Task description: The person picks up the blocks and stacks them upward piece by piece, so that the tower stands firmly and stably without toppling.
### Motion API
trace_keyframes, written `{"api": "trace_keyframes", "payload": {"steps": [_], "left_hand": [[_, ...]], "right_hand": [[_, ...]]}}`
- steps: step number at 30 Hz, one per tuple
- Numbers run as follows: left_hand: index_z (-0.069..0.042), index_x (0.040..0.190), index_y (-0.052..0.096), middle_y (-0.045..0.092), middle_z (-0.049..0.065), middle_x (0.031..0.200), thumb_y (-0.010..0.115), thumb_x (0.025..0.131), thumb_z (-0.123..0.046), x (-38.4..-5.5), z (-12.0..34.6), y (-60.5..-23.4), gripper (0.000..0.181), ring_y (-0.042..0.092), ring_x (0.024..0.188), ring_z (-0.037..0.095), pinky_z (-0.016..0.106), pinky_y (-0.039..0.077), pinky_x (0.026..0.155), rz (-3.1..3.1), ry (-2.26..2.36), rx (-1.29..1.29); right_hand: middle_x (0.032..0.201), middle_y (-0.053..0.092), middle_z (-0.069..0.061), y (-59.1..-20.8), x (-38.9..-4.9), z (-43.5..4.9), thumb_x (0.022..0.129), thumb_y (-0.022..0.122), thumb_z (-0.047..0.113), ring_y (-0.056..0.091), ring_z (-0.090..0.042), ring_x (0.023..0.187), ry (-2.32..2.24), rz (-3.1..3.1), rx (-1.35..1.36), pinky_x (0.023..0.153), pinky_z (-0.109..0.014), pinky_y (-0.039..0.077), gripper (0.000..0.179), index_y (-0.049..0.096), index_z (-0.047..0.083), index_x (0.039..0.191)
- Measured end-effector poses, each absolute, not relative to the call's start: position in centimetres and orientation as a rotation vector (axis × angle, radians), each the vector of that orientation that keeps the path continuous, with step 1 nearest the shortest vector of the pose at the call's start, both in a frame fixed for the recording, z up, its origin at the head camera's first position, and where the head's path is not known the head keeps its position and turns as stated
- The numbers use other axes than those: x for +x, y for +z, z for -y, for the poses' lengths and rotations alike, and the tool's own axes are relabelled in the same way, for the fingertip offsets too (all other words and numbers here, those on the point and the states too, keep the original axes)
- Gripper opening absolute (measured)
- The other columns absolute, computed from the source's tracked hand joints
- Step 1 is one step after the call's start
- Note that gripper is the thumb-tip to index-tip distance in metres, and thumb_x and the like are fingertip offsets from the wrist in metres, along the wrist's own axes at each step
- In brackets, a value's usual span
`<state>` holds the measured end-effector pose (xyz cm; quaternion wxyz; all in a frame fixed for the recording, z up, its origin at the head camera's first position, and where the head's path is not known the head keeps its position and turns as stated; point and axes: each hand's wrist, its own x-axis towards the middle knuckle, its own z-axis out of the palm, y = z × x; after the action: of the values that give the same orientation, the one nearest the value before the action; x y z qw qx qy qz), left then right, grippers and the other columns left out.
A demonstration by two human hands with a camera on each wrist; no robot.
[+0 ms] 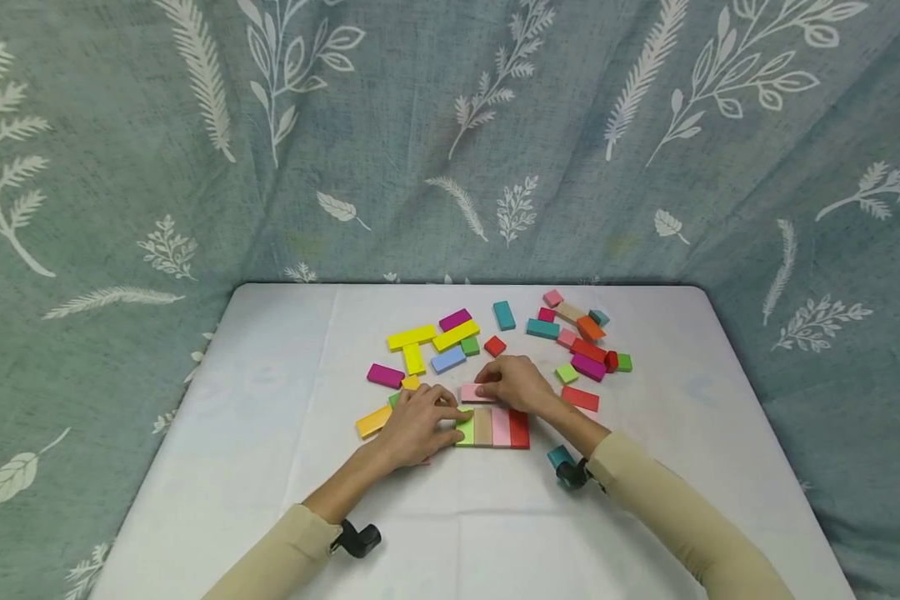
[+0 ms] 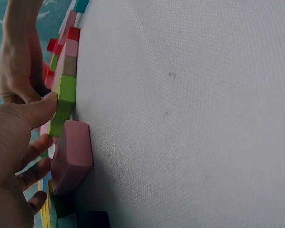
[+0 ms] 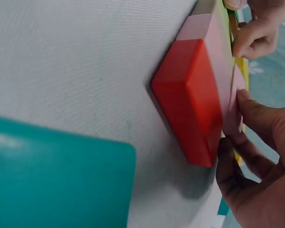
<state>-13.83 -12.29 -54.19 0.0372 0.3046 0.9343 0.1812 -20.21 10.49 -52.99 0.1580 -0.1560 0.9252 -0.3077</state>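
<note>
Four flat blocks lie side by side in a row: a light green block (image 1: 465, 430), a tan block (image 1: 483, 427), a pink block (image 1: 501, 428) and a red block (image 1: 520, 429). My left hand (image 1: 418, 427) is at the row's left end, a fingertip touching the green block and the other fingers loosely extended. Just behind the row, my right hand (image 1: 521, 385) pinches another pink block (image 1: 471, 392) between thumb and fingers, its right part covered by them. In the left wrist view, a separate pink block (image 2: 72, 156) sits beside the green one, under the left hand.
Loose yellow blocks (image 1: 412, 336), a purple block (image 1: 386, 375) and a blue block (image 1: 448, 359) lie at back left. A mixed cluster with a red block (image 1: 588, 351) is at back right. One teal block (image 1: 560, 456) lies near my right wrist. White cloth covers the table (image 1: 450, 550).
</note>
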Motion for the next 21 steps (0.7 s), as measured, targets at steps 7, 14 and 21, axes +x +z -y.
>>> {"api": "trace_keyframes", "payload": {"steps": [7, 14, 21], "left_hand": [[-0.035, 0.123, 0.074, 0.057, -0.007, 0.114, 0.074, 0.089, -0.049, -13.92, 12.29, -54.04, 0.037, 0.049, 0.106, 0.015, 0.041, 0.033, 0.087, -2.863, 0.535, 0.941], [-0.035, 0.124, 0.073, 0.057, -0.007, 0.113, 0.074, 0.089, -0.048, -13.95, 12.35, -53.91, 0.037, 0.049, 0.105, 0.015, 0.040, 0.032, 0.086, -2.847, 0.545, 0.949], [-0.034, 0.125, 0.073, 0.059, -0.006, 0.113, 0.074, 0.089, -0.048, -14.01, 12.38, -53.91, 0.038, 0.049, 0.103, 0.015, 0.040, 0.032, 0.085, -2.838, 0.542, 0.964]], "right_hand": [[0.101, 0.072, 0.009, -53.31, -20.28, -10.03, 0.089, 0.078, 0.032, 0.059, -0.013, 0.098, -0.879, -2.605, -0.507, 0.090, -0.036, 0.048, 0.022, 0.080, 0.022, 0.109], [0.102, 0.070, 0.009, -53.21, -20.20, -9.93, 0.090, 0.077, 0.031, 0.057, -0.013, 0.100, -0.879, -2.569, -0.498, 0.091, -0.036, 0.048, 0.022, 0.080, 0.021, 0.109], [0.103, 0.072, 0.009, -53.19, -20.19, -10.06, 0.090, 0.076, 0.031, 0.057, -0.013, 0.101, -0.879, -2.545, -0.514, 0.092, -0.036, 0.048, 0.023, 0.079, 0.022, 0.112]]}}
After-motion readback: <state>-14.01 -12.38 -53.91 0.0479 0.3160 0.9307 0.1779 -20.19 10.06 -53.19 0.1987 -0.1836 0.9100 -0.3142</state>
